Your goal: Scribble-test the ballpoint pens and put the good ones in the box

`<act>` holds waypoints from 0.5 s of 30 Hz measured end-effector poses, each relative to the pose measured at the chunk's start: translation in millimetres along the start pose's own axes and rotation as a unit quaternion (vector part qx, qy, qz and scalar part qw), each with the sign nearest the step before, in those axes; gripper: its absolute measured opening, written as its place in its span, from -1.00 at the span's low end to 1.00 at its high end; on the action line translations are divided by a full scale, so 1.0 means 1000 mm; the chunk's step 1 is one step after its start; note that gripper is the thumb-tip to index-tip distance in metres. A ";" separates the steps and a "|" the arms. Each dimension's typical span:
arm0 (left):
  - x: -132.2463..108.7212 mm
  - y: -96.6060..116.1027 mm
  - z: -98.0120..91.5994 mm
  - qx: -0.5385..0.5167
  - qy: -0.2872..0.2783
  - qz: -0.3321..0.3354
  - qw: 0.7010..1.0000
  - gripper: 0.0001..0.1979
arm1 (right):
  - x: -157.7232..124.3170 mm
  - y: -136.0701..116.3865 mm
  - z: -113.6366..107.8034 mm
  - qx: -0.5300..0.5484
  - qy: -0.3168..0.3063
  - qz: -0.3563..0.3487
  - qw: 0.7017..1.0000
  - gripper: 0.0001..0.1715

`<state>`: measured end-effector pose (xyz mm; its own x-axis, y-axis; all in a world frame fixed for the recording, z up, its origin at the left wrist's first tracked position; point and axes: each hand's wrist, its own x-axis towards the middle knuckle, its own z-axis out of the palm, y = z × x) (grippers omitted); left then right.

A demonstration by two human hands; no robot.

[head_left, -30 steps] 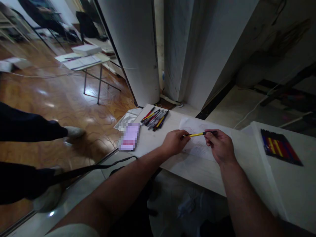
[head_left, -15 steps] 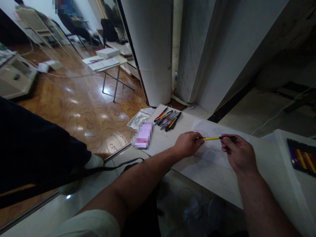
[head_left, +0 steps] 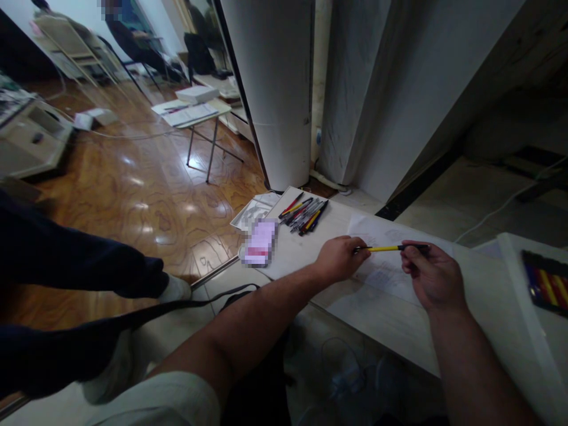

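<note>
A yellow pen [head_left: 384, 249] with black ends is stretched level between my two hands, above a sheet of paper [head_left: 390, 275] with faint scribbles. My left hand [head_left: 341, 259] pinches its left tip, which the fingers partly hide. Around the black right end, the thumb and fingers of my right hand [head_left: 435, 272] are closed. Several other pens [head_left: 305, 214], black, red, yellow and clear, lie in a loose pile on the table beyond my left hand. Whether the pen's two parts are joined at the black end I cannot tell.
A phone [head_left: 261, 242] lies at the table's left corner beside a printed sheet [head_left: 255, 212]. On the right, a dark tray [head_left: 550, 281] holds red and yellow items. A person's dark-trousered leg [head_left: 89, 254] is close on my left. A small folding table [head_left: 190, 115] stands farther off.
The view has shifted slightly, and the person's legs at the left have moved, now showing apart. Both my hands keep the same hold on the pen.
</note>
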<state>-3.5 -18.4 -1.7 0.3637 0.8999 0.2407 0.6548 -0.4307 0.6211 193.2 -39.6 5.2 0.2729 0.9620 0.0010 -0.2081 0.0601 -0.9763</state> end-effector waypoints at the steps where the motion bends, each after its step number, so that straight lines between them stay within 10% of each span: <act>1: 0.000 0.000 0.000 0.000 -0.001 -0.001 1.000 -0.74 | 0.000 0.000 0.000 -0.001 -0.001 0.000 1.000 -0.73; 15: -0.001 -0.003 0.002 -0.005 0.004 0.003 1.000 -0.71 | -0.001 -0.001 0.001 -0.001 -0.002 0.000 1.000 -0.74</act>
<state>-4.4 -18.1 -4.7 0.3623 0.8980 0.2498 0.6458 -0.4351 0.6274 192.6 -39.9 6.6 0.2694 0.9630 0.0026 -0.2055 0.0601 -0.9768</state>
